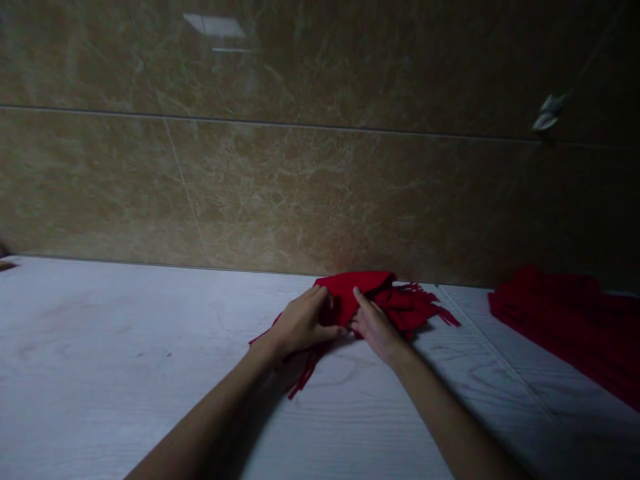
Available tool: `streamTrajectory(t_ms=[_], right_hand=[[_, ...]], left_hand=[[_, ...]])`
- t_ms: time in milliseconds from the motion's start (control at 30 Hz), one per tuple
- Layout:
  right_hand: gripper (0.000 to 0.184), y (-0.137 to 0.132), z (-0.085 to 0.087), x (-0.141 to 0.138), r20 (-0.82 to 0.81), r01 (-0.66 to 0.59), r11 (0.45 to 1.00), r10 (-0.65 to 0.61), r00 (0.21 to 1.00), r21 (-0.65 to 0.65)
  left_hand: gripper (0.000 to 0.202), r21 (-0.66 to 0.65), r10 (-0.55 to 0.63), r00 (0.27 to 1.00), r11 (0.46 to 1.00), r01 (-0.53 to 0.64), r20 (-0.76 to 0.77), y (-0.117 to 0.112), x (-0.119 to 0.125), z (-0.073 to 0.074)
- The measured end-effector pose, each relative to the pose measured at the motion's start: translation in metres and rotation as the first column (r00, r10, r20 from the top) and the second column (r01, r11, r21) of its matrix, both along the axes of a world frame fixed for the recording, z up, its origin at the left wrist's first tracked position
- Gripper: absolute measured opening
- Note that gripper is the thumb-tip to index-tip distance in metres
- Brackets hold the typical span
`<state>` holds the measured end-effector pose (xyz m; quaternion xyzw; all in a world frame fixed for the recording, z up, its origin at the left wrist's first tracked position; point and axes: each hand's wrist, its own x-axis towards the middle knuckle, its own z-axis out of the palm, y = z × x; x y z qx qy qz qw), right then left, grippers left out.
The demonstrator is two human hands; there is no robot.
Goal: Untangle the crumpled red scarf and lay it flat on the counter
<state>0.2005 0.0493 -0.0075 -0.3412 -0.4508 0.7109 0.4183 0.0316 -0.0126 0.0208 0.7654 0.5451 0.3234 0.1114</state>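
Observation:
A bunched red scarf (360, 283) with fringed ends lies on the pale wood-grain surface (150, 373), close against the wall. My left hand (305, 320) grips its left part, with fingers curled over the cloth and the thumb pointing right. From the right, my right hand (375, 327) holds the near edge, thumb on top and fingers tucked partly beneath the fabric. Fringe sticks out on the right side and hangs toward me below my left hand. Some of the fingertips are hidden in the folds.
More red cloth (565, 320) lies in a heap at the right. A brown marbled tile wall (280, 187) rises behind the surface. A small pale fitting (549, 112) is on the wall at upper right. One seam (500, 360) crosses the surface.

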Motion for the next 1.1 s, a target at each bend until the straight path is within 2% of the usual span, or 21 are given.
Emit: streamTrajectory(t_ms=[100,167,267,367,567,767,900,967,1033,1100], right_hand=[[0.057,-0.002,0.003,-0.001,-0.046,-0.123,0.992,0.122,0.991,-0.016],[0.057,-0.004,0.003,-0.001,-0.048,-0.17,0.985,0.168,0.985,-0.03],[0.05,-0.005,0.0,-0.001,-0.007,-0.113,0.993,0.113,0.994,-0.031],[0.043,-0.005,-0.005,-0.001,0.015,-0.085,0.996,0.085,0.996,0.024],[0.032,0.0,-0.013,-0.002,0.123,-0.079,0.99,0.064,0.99,0.121],[0.035,0.002,-0.013,-0.001,0.229,-0.086,0.957,0.021,0.973,0.278],[0.037,0.003,-0.013,0.001,0.262,-0.092,0.941,0.003,0.965,0.327],[0.037,0.003,-0.013,0.002,0.269,-0.106,0.94,0.015,0.963,0.326],[0.038,0.002,-0.013,0.002,0.266,-0.117,0.94,0.029,0.963,0.32],[0.04,0.001,-0.012,0.001,0.255,-0.129,0.937,0.044,0.966,0.326]], left_hand=[[0.042,0.018,0.043,0.988,0.999,-0.041,-0.148,0.003,0.002,-0.003],[0.039,0.036,0.067,0.974,0.998,-0.06,-0.215,0.005,0.003,-0.005],[0.021,0.034,0.089,0.961,0.996,-0.083,-0.261,0.006,0.003,-0.007],[0.012,0.012,0.094,0.969,0.995,-0.094,-0.228,0.005,0.002,-0.007],[0.023,-0.013,0.09,0.989,0.996,-0.092,-0.117,0.003,0.004,-0.007],[0.033,0.003,0.156,0.967,0.987,-0.158,-0.204,0.002,0.009,-0.01],[0.018,-0.018,0.207,0.962,0.977,-0.213,-0.177,0.002,0.011,-0.011],[0.018,-0.059,0.214,0.968,0.973,-0.223,-0.128,0.003,0.01,-0.012],[0.028,-0.085,0.232,0.972,0.968,-0.235,-0.043,0.004,0.008,-0.014],[0.047,-0.081,0.229,0.973,0.971,-0.225,0.038,0.005,0.004,-0.015]])
